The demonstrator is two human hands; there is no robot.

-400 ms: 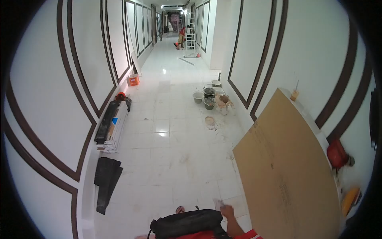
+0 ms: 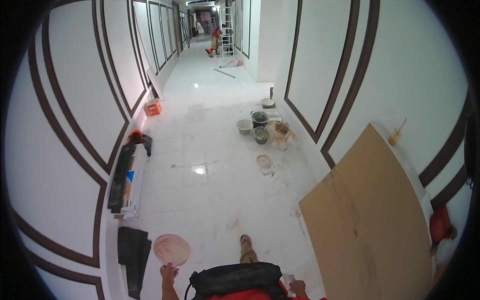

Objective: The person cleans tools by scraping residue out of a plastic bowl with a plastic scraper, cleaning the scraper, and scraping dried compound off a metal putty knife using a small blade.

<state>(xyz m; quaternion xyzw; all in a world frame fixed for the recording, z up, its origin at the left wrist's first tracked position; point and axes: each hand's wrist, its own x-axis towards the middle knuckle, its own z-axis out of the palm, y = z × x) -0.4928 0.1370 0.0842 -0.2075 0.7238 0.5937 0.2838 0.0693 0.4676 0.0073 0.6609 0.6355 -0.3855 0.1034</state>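
In the head view, my left hand (image 2: pixel 169 272) grips the near rim of a round, pinkish shallow bowl (image 2: pixel 172 249), held out low on the left. The bowl's inside is smeared with a pale residue. My right hand (image 2: pixel 298 288), at the bottom right of centre, is closed round a flat, pale blade-like tool (image 2: pixel 288 280); its exact kind is not clear. Between my hands, a black bag (image 2: pixel 235 280) hangs across my front. One foot (image 2: pixel 245 240) shows ahead of it on the tiles.
A large brown board (image 2: pixel 365 215) leans along the right wall. Several buckets (image 2: pixel 260 134) and an open bag (image 2: pixel 281 130) stand ahead. Long boxes (image 2: pixel 134 182) and black sheets (image 2: pixel 132 255) lie along the left wall. A person (image 2: pixel 215 41) is beside a ladder (image 2: pixel 226 30) far off.
The bowl and my left hand have come into view at the lower left. My right hand has shifted lower and rightward. The buckets appear nearer, and one foot has stepped forward.
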